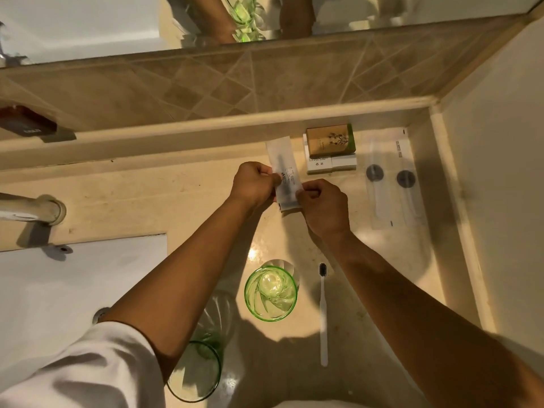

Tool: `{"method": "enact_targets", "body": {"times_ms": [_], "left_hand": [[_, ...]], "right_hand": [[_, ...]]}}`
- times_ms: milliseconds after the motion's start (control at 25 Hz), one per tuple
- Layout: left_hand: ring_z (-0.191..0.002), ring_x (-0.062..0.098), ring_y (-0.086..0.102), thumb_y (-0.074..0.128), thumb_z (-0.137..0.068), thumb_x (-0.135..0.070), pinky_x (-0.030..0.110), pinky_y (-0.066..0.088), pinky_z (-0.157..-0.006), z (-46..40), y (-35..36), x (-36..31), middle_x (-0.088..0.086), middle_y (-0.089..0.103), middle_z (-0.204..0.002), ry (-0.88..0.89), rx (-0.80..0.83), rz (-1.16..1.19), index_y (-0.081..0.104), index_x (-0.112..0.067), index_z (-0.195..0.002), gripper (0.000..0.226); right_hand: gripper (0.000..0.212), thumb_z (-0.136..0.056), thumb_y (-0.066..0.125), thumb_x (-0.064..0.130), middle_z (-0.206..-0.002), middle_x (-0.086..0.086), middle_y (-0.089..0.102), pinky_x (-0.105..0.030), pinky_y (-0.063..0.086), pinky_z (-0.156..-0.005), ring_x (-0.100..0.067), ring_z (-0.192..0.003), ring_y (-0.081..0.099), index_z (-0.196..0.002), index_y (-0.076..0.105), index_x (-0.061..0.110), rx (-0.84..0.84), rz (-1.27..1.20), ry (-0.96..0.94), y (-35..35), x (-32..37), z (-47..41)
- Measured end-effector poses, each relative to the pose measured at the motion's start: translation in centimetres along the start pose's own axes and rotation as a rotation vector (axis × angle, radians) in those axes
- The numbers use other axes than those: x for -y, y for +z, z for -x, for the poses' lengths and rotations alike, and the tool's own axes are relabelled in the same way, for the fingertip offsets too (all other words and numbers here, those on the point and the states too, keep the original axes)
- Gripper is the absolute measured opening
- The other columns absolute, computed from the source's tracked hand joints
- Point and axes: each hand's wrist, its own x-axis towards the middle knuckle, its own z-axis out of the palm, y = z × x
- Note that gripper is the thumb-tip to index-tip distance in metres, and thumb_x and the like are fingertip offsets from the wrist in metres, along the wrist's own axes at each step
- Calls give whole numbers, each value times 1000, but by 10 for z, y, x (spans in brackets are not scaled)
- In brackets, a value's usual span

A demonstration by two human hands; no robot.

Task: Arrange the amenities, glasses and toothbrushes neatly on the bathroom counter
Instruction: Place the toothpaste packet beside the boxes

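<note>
Both hands pinch a white toothbrush packet [284, 163] over the beige counter [153, 198]: my left hand [254, 182] on its left edge, my right hand [322, 203] on its lower right edge. A dark brush shows through the wrapper. A loose white toothbrush [323, 313] with dark bristles lies nearer to me. Beside it to the left stands a green glass [270, 293]; a second green glass [195, 369] sits partly under my left forearm. A brown soap box [329, 141] rests on white boxes [331, 164] by the back ledge.
Two clear amenity packets [393, 181] with dark discs lie right of the boxes, near the side wall [494, 172]. The white sink [59, 290] and a tap [29, 209] are at left. A mirror [88, 25] above the tiled backsplash reflects my arms.
</note>
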Motion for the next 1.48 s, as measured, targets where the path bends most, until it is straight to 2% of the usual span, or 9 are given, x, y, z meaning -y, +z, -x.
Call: {"method": "enact_targets", "body": {"times_ms": [120,240,440,600,760,1080,1240,1360,1480], "left_hand": [[-61,26,69,69,-92,-18,32,56,-63,-4,1,-1,15,74,-76,158,-58,-243,69,-6,-88,13],[-79,24,65,69,-92,-26,28,47,-71,-6,-3,-1,9,72,-85,269,-111,-399,70,-7,-93,19],[-83,22,65,66,-95,-42,31,50,-77,-11,-3,-12,6,71,-91,258,-144,-269,70,-6,-109,39],[-62,16,59,64,-98,-31,23,42,-62,-23,2,-26,9,69,-81,174,-165,-199,71,0,-89,33],[-81,22,60,62,-100,-25,22,40,-71,-31,2,-24,11,69,-93,127,-213,-203,71,1,-93,28],[-94,29,63,56,-100,-37,37,49,-81,-19,-14,-16,12,69,-102,451,-350,-452,65,-7,-103,32],[-125,30,55,57,-99,-32,42,48,-104,2,-21,10,14,61,-134,845,-33,-844,62,-8,-131,41],[-151,31,32,62,-95,-42,40,30,-125,8,-23,23,15,34,-163,731,107,-960,40,-7,-154,72],[-157,30,20,62,-94,-48,36,20,-129,10,-21,25,15,21,-169,681,108,-965,30,-6,-158,83]], "right_hand": [[20,-89,69,33,-94,2,75,-27,55,-78,-13,-84,68,-100,72,16,-50,17,1,4,3,-1],[22,-90,69,36,-99,2,75,-31,58,-83,-14,-87,68,-102,68,18,-51,29,20,6,0,0],[27,-90,70,34,-104,2,73,-37,58,-91,-14,-92,69,-112,64,20,-38,61,-14,8,-3,6],[33,-89,72,31,-112,1,72,-38,56,-96,-15,-98,69,-119,62,20,-15,50,4,8,-1,3],[31,-90,72,30,-116,1,71,-40,57,-96,-16,-101,69,-118,64,19,12,54,20,8,-2,0],[33,-91,68,35,-113,2,67,-35,58,-92,-13,-100,65,-119,62,19,-75,57,-89,12,-8,6],[33,-94,65,30,-112,1,60,-30,56,-86,-10,-96,60,-125,60,21,-54,119,-228,8,-17,9],[39,-96,60,33,-102,7,57,-19,49,-79,-6,-89,55,-135,55,29,18,171,-250,6,-20,7],[43,-97,59,36,-102,8,57,-9,39,-77,-4,-89,55,-138,51,34,44,205,-261,6,-19,4]]}}
